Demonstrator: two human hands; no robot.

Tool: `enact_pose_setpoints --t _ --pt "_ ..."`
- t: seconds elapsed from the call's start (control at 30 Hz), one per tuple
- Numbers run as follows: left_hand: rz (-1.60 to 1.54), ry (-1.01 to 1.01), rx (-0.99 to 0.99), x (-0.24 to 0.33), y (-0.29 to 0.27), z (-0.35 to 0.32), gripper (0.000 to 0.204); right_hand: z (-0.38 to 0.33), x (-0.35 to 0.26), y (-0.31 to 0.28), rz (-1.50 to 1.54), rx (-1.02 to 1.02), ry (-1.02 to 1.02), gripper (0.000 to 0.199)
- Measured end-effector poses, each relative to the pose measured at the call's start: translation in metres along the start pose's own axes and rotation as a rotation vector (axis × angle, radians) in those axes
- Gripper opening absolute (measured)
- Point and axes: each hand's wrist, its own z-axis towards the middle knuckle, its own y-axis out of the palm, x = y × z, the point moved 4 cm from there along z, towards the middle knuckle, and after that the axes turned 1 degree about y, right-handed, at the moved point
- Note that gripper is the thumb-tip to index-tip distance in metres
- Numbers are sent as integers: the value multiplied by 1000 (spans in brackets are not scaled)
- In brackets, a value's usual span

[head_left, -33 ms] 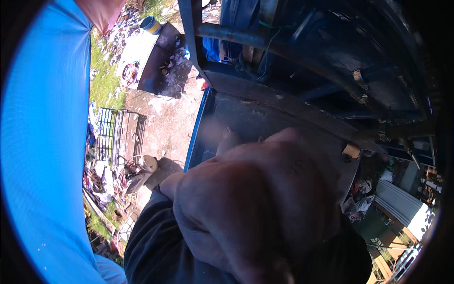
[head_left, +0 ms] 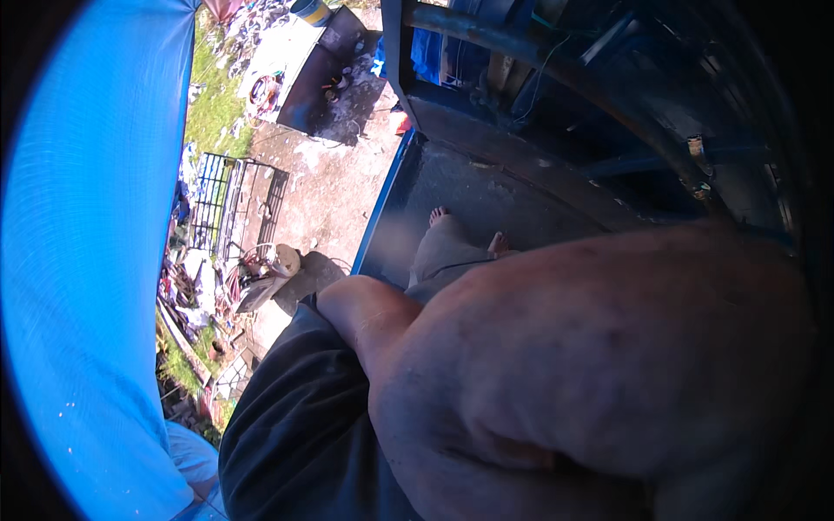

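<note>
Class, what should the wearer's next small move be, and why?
Perhaps ease the blurred bare limb aside: it fills much of the lower right view and hides part of the dark platform. Whether hand or forearm, I cannot tell.

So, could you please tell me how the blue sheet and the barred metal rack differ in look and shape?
The blue sheet is bright blue, while the barred metal rack is dark. The sheet is a broad, continuous surface; the rack has open gaps between its bars. The sheet looks soft, with folds near its lower end, whereas the rack looks rigid. Both are on the picture's left side.
</note>
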Motion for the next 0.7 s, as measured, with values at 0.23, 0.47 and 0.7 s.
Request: enact_pose_setpoints --t 0.23,0.47,0.7 --pt "-318 35 61 14 2 -17 12 -7 -11 -18 206 -117 205 48" --pt "-392 -43 68 -3 4 -11 12 -36 -36 -37 413 -193 124 36" --pt "-489 -47 85 3 13 -6 12 -24 -24 -9 379 -86 223 35"
